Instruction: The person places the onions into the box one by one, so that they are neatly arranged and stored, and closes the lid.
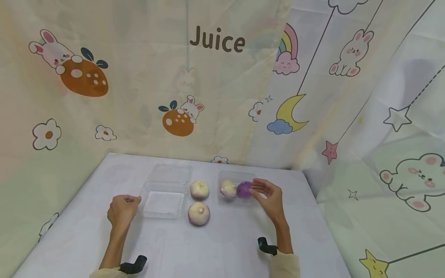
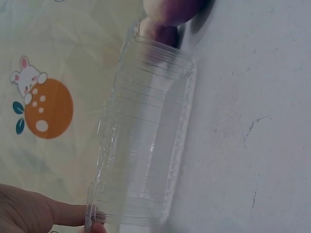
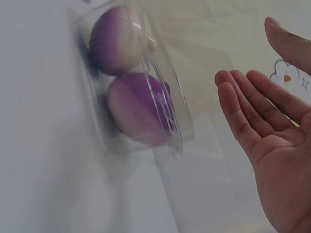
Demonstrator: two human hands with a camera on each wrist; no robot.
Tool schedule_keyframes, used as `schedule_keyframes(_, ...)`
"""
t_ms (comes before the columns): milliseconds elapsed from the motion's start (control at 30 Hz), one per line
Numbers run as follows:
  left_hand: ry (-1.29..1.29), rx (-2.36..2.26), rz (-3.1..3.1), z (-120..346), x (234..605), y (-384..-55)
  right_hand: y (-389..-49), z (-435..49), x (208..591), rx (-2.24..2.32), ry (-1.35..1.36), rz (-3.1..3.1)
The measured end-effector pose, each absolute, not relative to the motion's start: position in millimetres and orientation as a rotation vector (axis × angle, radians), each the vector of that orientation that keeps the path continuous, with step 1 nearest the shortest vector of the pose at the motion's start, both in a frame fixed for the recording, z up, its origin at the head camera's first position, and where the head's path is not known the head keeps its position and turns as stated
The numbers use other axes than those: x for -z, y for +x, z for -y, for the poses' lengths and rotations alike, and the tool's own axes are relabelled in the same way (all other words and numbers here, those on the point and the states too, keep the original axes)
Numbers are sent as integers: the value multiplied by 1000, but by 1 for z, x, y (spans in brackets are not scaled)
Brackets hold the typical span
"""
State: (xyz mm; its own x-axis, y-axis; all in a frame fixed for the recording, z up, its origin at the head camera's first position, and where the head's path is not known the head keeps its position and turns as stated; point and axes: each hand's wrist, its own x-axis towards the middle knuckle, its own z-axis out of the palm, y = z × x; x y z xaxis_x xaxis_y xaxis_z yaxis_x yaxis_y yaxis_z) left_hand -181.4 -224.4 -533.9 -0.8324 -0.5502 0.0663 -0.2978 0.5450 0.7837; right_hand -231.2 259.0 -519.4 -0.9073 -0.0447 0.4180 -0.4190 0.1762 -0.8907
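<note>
My left hand (image 1: 122,209) pinches the left rim of a clear plastic clamshell box (image 1: 165,200), which stands with its lid folded back on the table. In the left wrist view, thumb and finger meet at the edge of this box (image 2: 141,136). To its right sit two cream-and-purple turnips, a rear one (image 1: 199,189) and a front one (image 1: 199,213). A second clear box (image 1: 237,177) holds a pale turnip (image 1: 228,189) and a purple one (image 1: 244,189). My right hand (image 1: 271,197) is beside that box, fingers apart from the thumb; in the right wrist view nothing lies between them.
The white table (image 1: 229,247) reaches back to a printed curtain (image 1: 139,77), which also hangs along both sides. Black wrist-camera mounts (image 1: 133,265) stick out from both forearms over the table.
</note>
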Motion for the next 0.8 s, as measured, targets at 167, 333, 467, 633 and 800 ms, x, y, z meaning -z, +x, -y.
schedule_keyframes(167,690,1179,2483,226,536,-182,-229,-250,523,-1780,484,2173)
schedule_keyframes(333,673,1194,2484,228,538,-183,-226,-241,527,-1756,506,2218)
schedule_keyframes(467,676,1213,2489,229,538,-184,-226,-235,527,-1760,537,2214)
schedule_keyframes(633,693,1227,2485,229,539,-182,-224,-227,524,-1785,584,2221)
schedule_keyframes(800,703,1273,2475,229,538,-182,-226,-220,526,-1784,649,2228)
